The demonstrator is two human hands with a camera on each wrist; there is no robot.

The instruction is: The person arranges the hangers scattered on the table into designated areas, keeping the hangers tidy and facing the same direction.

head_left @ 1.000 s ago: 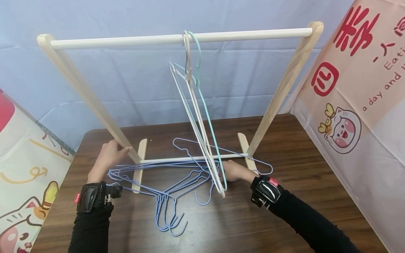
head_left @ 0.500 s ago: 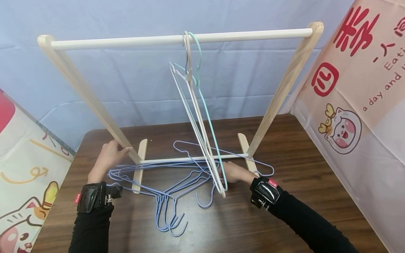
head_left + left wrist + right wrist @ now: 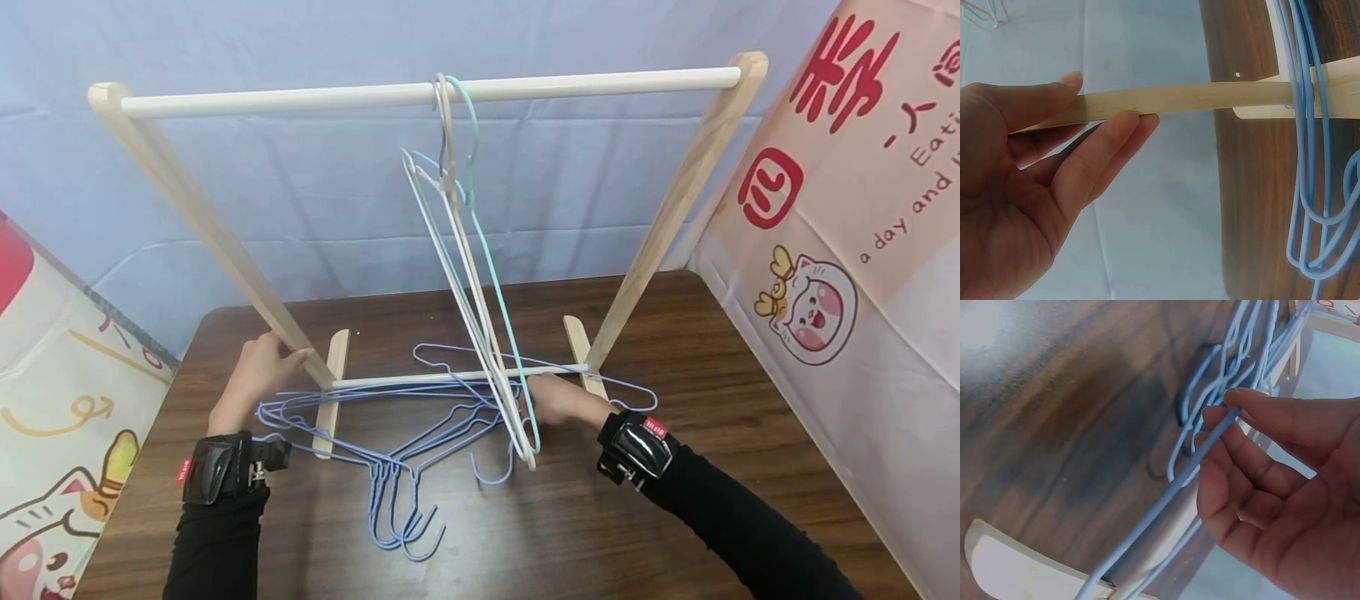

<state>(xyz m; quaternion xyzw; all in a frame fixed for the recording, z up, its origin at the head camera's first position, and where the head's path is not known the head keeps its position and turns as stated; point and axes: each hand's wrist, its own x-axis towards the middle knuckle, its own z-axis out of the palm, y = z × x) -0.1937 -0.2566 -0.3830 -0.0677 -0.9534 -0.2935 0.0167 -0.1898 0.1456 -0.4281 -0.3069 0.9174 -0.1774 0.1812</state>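
My left hand (image 3: pixel 262 371) holds the lower part of the rack's left wooden post (image 3: pixel 197 208); the left wrist view has the thumb on one side of the post (image 3: pixel 1160 100) and fingers on the other. My right hand (image 3: pixel 558 400) pinches the wire of a light blue hanger (image 3: pixel 1160 499) between thumb and fingertips. That hanger's hook points toward the front, and its body crosses behind the hung hangers in the head view. Several more blue hangers (image 3: pixel 392 458) lie in an overlapping pile left of it, hooks toward me.
White hangers (image 3: pixel 463 250) and a turquoise hanger (image 3: pixel 501 302) hang mid-way along the rack's white top bar (image 3: pixel 300 99), their lower ends near my right hand. A white lower bar (image 3: pixel 405 381) joins the wooden feet (image 3: pixel 341 350) on the brown table (image 3: pixel 600 508).
My right hand has shifted slightly to the right with the blue hanger, whose hook and far end moved right too. The left hand stays on the post.
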